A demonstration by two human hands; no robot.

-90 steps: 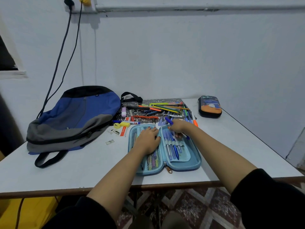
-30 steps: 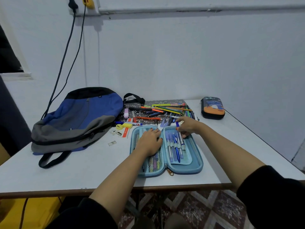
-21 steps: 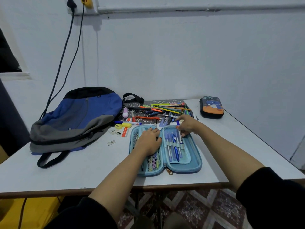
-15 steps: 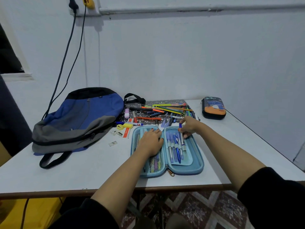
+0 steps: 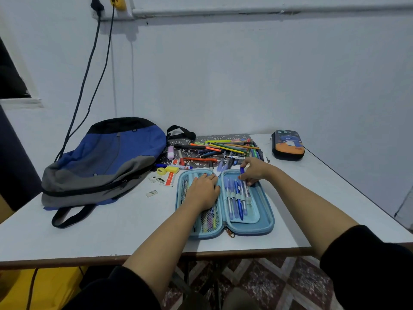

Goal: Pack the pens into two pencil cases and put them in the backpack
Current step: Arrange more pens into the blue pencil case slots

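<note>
Head view: the left hand (image 5: 204, 191) hides most of the upper part of the mesh pocket (image 5: 209, 219) in the left half of the light blue pencil case (image 5: 264, 222). Only coloured barrels behind the netting show below the wrist, too fine to tell apart. The right hand (image 5: 253, 172) hides the far right corner of the case and the middle of the blue-capped pen (image 5: 242, 170) it holds. The loose pens (image 5: 223, 149) above the case overlap in a heap on a patterned mat (image 5: 202, 139), and single ones are hard to separate. Small scraps and a yellow sharpener (image 5: 161, 171) left of the case are blurred. Both black sleeves (image 5: 368, 269) are cut off by the lower edge of the frame.

The left hand lies palm down on the mesh pocket with its fingers straight and together, pressing and gripping nothing. The right forearm comes in from the lower right. Its hand is curled over the far end of the right half, thumb and fingertips pinching the blue-capped pen. The pen's cap points away up the frame and its barrel lies among the pens already in the elastic loops (image 5: 237, 195).

The light blue pencil case lies unzipped and spread flat in the lower middle of the frame, near the front edge of the white bench (image 5: 111, 222). The dark pencil case (image 5: 287, 146), with orange on its lid, is closed at the right middle, well apart from the hands. The blue and grey backpack (image 5: 105, 162) lies flat at the left middle, its strap (image 5: 67, 217) trailing toward the lower left.
</note>
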